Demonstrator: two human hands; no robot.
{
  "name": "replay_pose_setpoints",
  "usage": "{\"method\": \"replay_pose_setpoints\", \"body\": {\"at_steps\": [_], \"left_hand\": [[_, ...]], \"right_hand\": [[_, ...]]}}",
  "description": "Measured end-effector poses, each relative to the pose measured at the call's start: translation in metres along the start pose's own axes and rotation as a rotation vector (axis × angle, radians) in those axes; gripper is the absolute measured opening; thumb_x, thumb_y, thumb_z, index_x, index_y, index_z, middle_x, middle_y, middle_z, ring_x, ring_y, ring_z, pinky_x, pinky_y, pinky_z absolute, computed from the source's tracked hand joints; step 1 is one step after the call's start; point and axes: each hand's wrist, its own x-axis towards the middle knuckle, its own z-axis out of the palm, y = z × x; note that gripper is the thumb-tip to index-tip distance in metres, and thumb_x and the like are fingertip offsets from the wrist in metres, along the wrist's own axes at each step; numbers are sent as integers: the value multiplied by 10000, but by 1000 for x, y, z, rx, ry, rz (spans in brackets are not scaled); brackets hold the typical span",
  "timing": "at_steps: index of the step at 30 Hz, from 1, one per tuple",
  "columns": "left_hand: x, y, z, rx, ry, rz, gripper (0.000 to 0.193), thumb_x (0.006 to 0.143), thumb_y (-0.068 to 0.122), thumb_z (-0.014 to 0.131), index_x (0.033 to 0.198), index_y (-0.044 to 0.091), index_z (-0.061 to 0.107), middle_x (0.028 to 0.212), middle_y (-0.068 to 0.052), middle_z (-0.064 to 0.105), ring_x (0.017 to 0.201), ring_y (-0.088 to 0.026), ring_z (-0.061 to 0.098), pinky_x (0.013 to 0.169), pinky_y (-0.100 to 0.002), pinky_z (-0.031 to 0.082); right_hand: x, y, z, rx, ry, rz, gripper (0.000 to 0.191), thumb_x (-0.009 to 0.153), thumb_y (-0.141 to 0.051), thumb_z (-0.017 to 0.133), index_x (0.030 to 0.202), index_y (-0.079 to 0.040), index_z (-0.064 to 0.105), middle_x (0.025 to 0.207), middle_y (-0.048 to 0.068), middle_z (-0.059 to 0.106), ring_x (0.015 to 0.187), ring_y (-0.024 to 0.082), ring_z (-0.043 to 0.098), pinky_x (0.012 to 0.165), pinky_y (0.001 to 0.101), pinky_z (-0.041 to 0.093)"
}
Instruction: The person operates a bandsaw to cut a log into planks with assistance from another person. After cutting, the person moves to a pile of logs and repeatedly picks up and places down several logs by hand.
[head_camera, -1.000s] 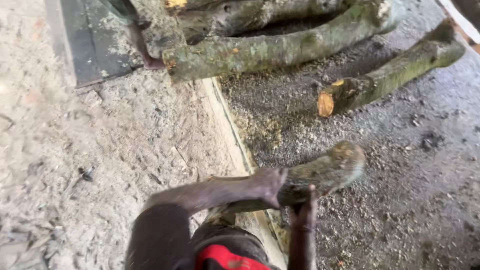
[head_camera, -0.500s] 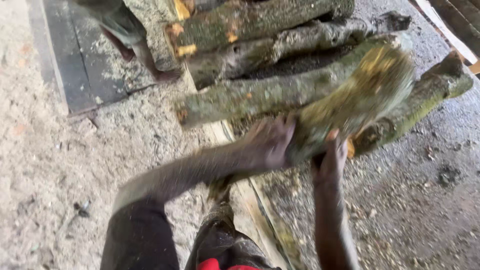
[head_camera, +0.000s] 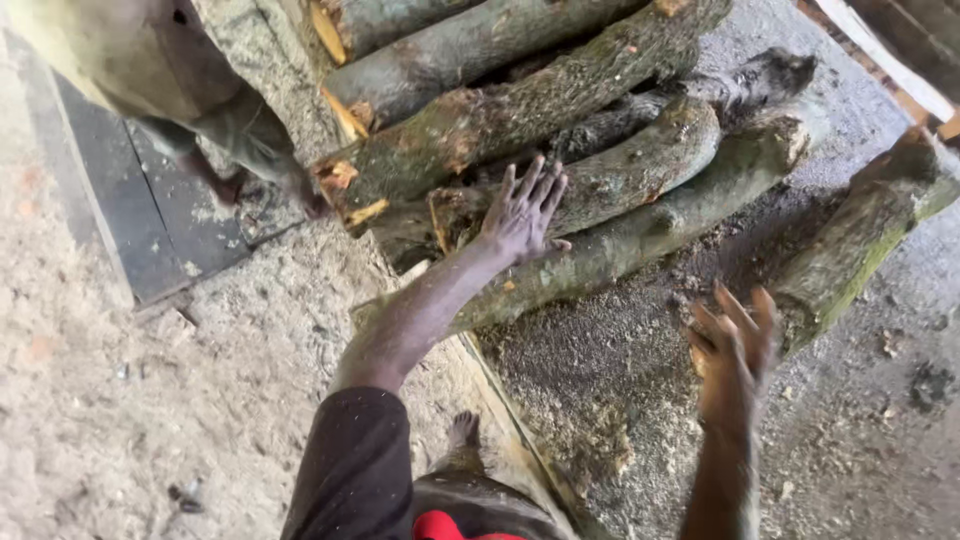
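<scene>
Half a second ago both hands were gripping a mossy log up in the air, and now that log (head_camera: 640, 165) lies on the pile of logs (head_camera: 500, 110) and both hands have let go. It rests near the top of the pile, just past the fingertips of the left hand (head_camera: 522, 215), with its cut end pointing toward the thumb side. That hand is flat, with its fingers (head_camera: 545, 185) spread wide apart, and it holds nothing. Its palm hovers over or lightly touches the log just below, a long green one (head_camera: 640, 240); which of the two is hard to tell. Off to the side, the right hand (head_camera: 735, 345) hangs in the air over the ground. Its fingers (head_camera: 765, 310) are apart too and a bit curled, and it is empty. Just past those fingers lies another mossy log (head_camera: 850, 260), all by itself, apart from the pile. Sawdust (head_camera: 600, 400) covers the ground under the right hand. Beyond the pile, far from the left fingertips, another person's leg (head_camera: 230, 150) stands by a dark board (head_camera: 150, 220). Down near the wrists, the person's own bare foot (head_camera: 462, 432) stands on a wooden edge (head_camera: 500, 400).
</scene>
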Motion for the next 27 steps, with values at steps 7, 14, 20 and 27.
{"method": "replay_pose_setpoints", "body": {"at_steps": [7, 14, 20, 27], "left_hand": [[-1, 51, -27, -176, 160, 41, 1076, 927, 857, 231, 1631, 44, 179, 1728, -175, 205, 1604, -380, 156, 1289, -594, 142], [71, 236, 20, -958, 6, 193, 1204, 946, 814, 529, 1615, -114, 153, 1674, -355, 244, 1570, -468, 269, 1265, -567, 276], [163, 345, 66, -1238, -549, -92, 1547, 592, 899, 708, 1597, -87, 66, 1617, -346, 251, 1488, -432, 340, 1171, -542, 375], [221, 391, 90, -1278, -873, -47, 1175, 477, 869, 738, 1253, -13, 765, 1197, -180, 789, 1088, -311, 753, 960, -447, 606]], "right_hand": [[-1, 124, -168, -50, 474, 66, 714, 1083, -289, 628, 1652, -94, 242, 1414, 194, 617, 1140, 263, 684, 832, 306, 575], [27, 195, -234, 132, 384, 190, 764, 1024, -392, 694, 1629, -88, 342, 1245, 101, 597, 1093, 228, 598, 891, 373, 521], [71, 196, -216, -23, 303, 324, 927, 933, -476, 698, 1620, -113, 192, 1468, 134, 509, 1243, 242, 552, 942, 387, 525], [107, 227, -176, 443, 239, 290, 1098, 762, -513, 881, 1578, -58, 305, 1436, 225, 528, 1245, 320, 593, 985, 438, 562]]}}
